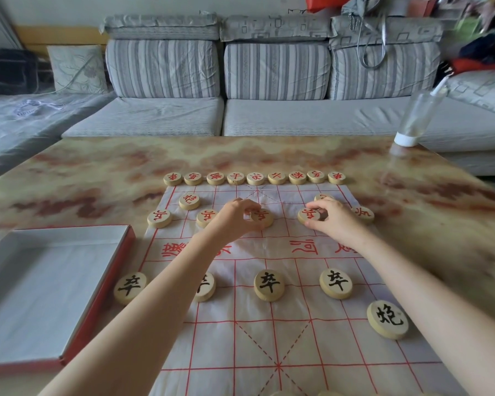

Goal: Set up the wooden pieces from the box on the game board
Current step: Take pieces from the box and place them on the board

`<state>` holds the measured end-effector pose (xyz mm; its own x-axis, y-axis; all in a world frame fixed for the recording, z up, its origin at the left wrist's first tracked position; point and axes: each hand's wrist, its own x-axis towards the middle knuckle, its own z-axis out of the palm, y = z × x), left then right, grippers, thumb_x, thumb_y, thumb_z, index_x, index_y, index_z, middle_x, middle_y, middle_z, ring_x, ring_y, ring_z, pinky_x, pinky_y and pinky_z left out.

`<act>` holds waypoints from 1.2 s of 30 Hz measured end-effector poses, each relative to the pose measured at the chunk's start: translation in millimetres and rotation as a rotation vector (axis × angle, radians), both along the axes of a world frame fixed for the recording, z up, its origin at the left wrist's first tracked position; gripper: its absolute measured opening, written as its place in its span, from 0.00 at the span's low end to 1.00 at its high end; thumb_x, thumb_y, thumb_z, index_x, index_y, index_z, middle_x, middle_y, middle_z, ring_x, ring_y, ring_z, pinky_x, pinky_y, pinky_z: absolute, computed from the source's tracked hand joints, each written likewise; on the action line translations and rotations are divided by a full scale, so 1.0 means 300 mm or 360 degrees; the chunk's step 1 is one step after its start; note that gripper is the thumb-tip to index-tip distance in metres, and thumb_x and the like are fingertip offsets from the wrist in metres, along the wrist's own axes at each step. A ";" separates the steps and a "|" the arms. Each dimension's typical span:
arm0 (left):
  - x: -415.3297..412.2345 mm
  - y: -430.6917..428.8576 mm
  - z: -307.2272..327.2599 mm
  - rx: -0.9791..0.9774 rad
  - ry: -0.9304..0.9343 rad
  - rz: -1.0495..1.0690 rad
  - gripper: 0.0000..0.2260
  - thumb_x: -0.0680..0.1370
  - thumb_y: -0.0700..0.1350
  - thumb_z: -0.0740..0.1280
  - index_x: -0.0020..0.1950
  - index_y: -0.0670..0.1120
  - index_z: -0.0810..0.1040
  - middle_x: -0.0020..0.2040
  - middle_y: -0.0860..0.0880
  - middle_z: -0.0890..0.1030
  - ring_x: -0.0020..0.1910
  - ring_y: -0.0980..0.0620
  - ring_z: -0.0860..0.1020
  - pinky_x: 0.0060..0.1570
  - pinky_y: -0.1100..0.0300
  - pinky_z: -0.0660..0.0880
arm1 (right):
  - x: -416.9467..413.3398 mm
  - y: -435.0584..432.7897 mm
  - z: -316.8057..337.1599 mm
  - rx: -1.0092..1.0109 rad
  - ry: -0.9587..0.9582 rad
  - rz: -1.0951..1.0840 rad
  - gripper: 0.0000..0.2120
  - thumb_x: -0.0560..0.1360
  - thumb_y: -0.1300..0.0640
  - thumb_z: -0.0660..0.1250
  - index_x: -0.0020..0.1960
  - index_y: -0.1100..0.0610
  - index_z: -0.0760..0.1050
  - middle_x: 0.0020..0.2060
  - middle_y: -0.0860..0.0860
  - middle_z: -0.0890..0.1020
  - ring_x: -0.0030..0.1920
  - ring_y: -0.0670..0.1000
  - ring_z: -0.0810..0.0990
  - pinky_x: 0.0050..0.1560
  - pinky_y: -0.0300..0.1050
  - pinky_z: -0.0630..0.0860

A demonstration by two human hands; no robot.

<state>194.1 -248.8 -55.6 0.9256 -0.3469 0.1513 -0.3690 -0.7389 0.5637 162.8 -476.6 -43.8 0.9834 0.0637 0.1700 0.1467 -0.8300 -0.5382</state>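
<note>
A white paper game board (269,332) with red grid lines lies on the marble table. Round wooden pieces with red characters line its far edge (255,178), and more red pieces stand in the rows nearer me. Black-character pieces (269,284) sit on my side. My left hand (235,217) pinches a red soldier piece (263,218) at the board's middle. My right hand (333,217) grips another red soldier piece (308,215) to the right. Both pieces rest on the board. The box (52,295) lies open at the left, nothing in it.
A clear plastic bottle (416,118) stands upside down on its white cap at the table's far right corner. A grey striped sofa (269,90) runs behind the table. The box's red rim (97,298) almost touches the board's left edge.
</note>
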 end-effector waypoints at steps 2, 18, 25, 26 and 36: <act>0.000 0.002 -0.001 0.0002 -0.0001 -0.0005 0.21 0.71 0.48 0.72 0.62 0.45 0.75 0.58 0.46 0.78 0.55 0.50 0.76 0.51 0.65 0.69 | 0.000 -0.002 -0.003 0.0003 0.0002 0.0001 0.20 0.72 0.53 0.70 0.63 0.56 0.74 0.59 0.52 0.74 0.53 0.46 0.71 0.52 0.38 0.66; -0.002 -0.001 0.025 -0.0025 0.0071 0.0029 0.26 0.71 0.50 0.72 0.66 0.44 0.71 0.59 0.46 0.78 0.58 0.49 0.76 0.56 0.60 0.71 | -0.006 -0.012 -0.018 0.0047 0.0007 0.0027 0.24 0.73 0.54 0.69 0.67 0.55 0.70 0.65 0.52 0.69 0.63 0.50 0.70 0.62 0.43 0.67; 0.015 -0.126 0.123 -0.0106 -0.0146 -0.0041 0.17 0.73 0.44 0.70 0.61 0.43 0.76 0.57 0.45 0.79 0.57 0.49 0.76 0.53 0.65 0.68 | -0.006 -0.172 0.033 0.0247 -0.0119 -0.0155 0.18 0.72 0.63 0.68 0.62 0.60 0.74 0.57 0.56 0.73 0.59 0.55 0.74 0.55 0.39 0.65; 0.023 -0.161 0.131 -0.0079 -0.0144 -0.0098 0.17 0.73 0.43 0.70 0.61 0.43 0.76 0.57 0.44 0.79 0.57 0.48 0.76 0.53 0.65 0.68 | -0.007 -0.206 0.035 0.0267 -0.0074 -0.0193 0.18 0.73 0.64 0.68 0.63 0.61 0.74 0.58 0.57 0.74 0.60 0.56 0.73 0.54 0.39 0.64; 0.131 -0.408 0.072 0.0046 0.0082 -0.0203 0.22 0.73 0.37 0.68 0.66 0.40 0.70 0.64 0.43 0.75 0.62 0.46 0.74 0.60 0.59 0.70 | -0.012 -0.350 0.012 0.0264 0.0231 -0.0167 0.24 0.72 0.59 0.70 0.67 0.55 0.70 0.63 0.53 0.76 0.65 0.51 0.72 0.64 0.44 0.66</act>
<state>233.3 -371.2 -33.9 0.8799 -0.4660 0.0931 -0.4324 -0.7039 0.5636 159.1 -581.5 -40.3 0.9980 -0.0569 0.0261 -0.0242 -0.7351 -0.6775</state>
